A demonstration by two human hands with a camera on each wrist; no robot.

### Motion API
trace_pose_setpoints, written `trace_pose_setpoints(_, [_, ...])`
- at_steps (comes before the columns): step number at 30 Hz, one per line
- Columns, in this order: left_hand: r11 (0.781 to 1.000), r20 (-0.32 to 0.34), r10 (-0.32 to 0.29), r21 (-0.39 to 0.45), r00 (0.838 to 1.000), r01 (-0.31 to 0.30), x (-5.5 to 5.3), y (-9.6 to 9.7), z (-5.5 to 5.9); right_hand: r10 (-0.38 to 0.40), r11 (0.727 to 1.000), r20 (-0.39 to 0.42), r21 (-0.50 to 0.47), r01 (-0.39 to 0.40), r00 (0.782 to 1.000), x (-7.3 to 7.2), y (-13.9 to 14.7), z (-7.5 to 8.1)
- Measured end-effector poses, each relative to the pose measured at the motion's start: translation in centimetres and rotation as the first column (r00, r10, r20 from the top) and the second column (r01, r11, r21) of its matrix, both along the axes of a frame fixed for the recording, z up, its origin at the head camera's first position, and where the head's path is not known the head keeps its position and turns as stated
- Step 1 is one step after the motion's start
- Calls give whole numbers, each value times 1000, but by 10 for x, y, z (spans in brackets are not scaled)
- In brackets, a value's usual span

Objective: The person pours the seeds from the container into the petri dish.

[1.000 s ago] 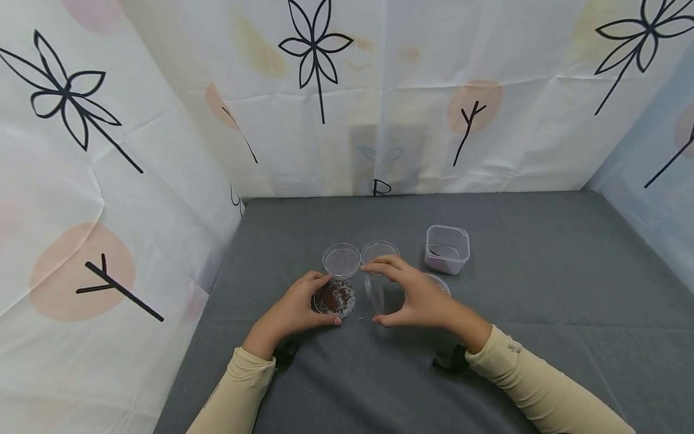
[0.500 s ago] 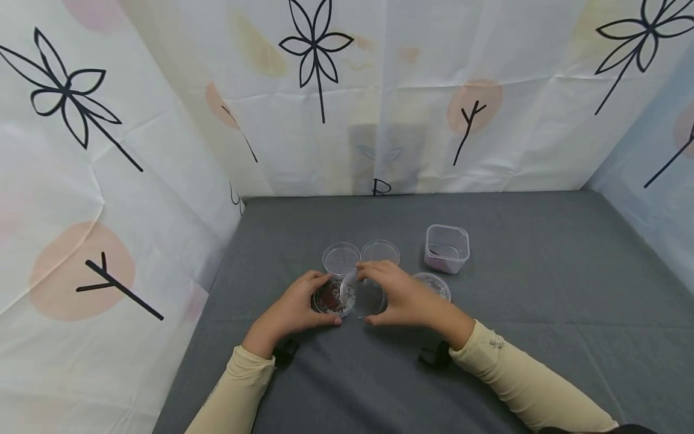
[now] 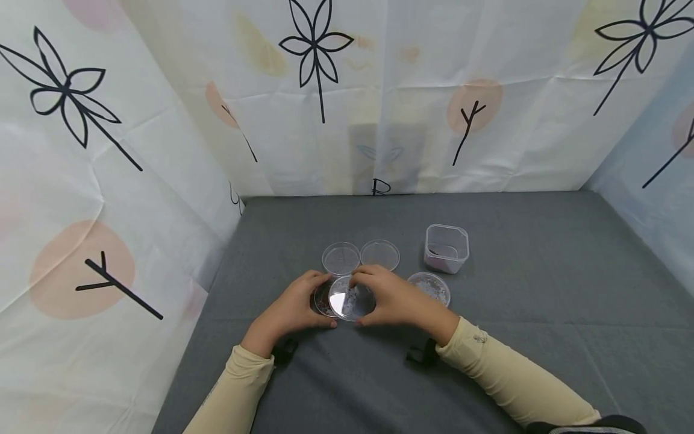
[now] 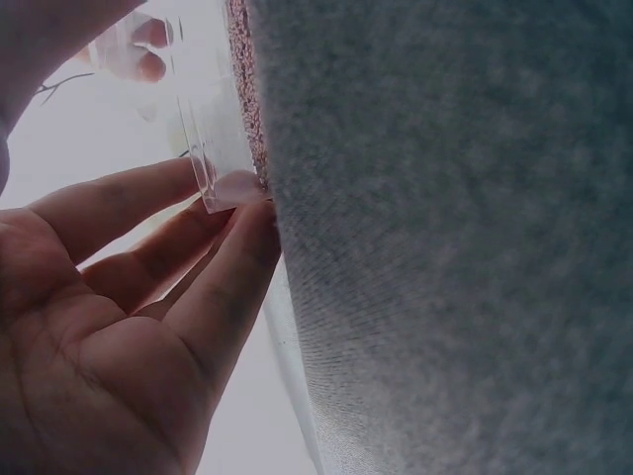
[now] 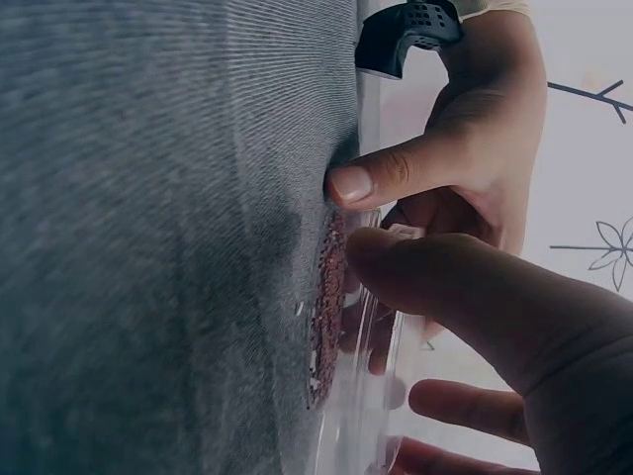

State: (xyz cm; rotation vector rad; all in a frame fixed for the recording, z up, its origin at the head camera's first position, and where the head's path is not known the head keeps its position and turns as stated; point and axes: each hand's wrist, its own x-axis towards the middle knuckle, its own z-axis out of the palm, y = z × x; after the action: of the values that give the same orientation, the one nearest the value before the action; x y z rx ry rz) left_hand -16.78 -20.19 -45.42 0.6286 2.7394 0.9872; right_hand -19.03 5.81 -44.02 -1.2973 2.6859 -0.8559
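My left hand grips the side of a clear round petri dish on the cloth, thumb at its near edge and fingers at its far edge. Reddish-brown granules lie inside the dish, seen side-on in the right wrist view. With fingers and thumb at opposite edges, my right hand holds a clear round lid over the dish. The lid overlaps the dish's right part in the head view and hides most of the granules. In the left wrist view, the left fingers touch the dish wall.
Behind the hands, two clear round dishes or lids, one left and one right, lie side by side. A dish with whitish bits sits right of the right hand. Farther back stands a clear square tub with something pinkish inside.
The right hand has moved left with the lid, which has turned from upright to nearly flat over the granule dish. My left hand has stayed at the dish.
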Motion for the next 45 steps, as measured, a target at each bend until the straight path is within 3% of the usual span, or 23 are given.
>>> trace_pose_setpoints(14, [998, -32, -42, 34, 999, 43, -2, -3, -1, 12, 999, 24, 36, -13, 1000, -4, -19, -6])
trace_pose_setpoints(23, [998, -4, -61, 32, 998, 61, -2, -3, -3, 42, 998, -9, 37, -42, 999, -6, -26, -12])
trace_pose_setpoints(45, [999, 20, -42, 21, 999, 42, -1, -4, -2, 49, 997, 26, 66, -50, 998, -4, -28, -9])
